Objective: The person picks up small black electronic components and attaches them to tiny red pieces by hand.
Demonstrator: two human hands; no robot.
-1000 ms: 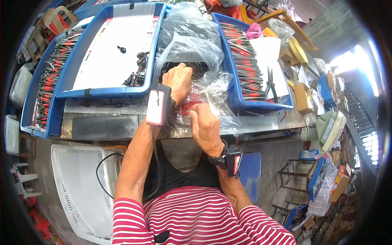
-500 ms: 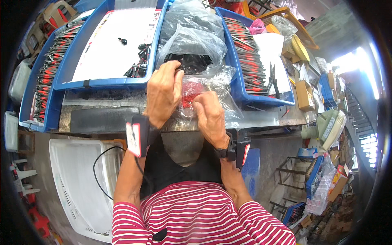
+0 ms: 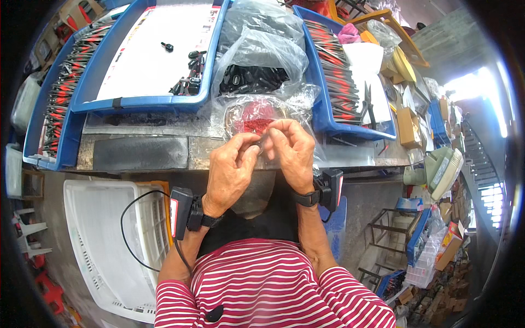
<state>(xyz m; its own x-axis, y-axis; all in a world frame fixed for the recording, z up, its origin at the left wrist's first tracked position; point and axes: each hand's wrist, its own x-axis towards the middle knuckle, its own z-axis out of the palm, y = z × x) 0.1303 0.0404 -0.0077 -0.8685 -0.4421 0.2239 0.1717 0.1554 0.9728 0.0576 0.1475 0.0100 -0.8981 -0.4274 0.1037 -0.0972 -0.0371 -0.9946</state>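
My left hand (image 3: 231, 170) and my right hand (image 3: 296, 154) meet at the fingertips above the front edge of the workbench. Thumb and forefinger of each are pinched together; what lies between them is too small and covered to name. Just beyond the fingers, small red pieces (image 3: 256, 124) lie in a clear plastic bag (image 3: 229, 112). Behind that, an opened translucent bag (image 3: 260, 46) holds many small black parts (image 3: 254, 80). Both wrists wear black straps with a box-shaped device.
Left, a blue tray (image 3: 139, 104) holds white paper and black parts (image 3: 188, 79); another tray has red-and-black slender pieces (image 3: 65, 90). At right, a blue tray (image 3: 350, 131) holds similar pieces and pliers (image 3: 367, 104). A white crate (image 3: 109, 240) stands below, left.
My left hand has come back from the black parts toward me and now meets my right hand. My right hand has shifted slightly right, its fingers turned toward the left hand.
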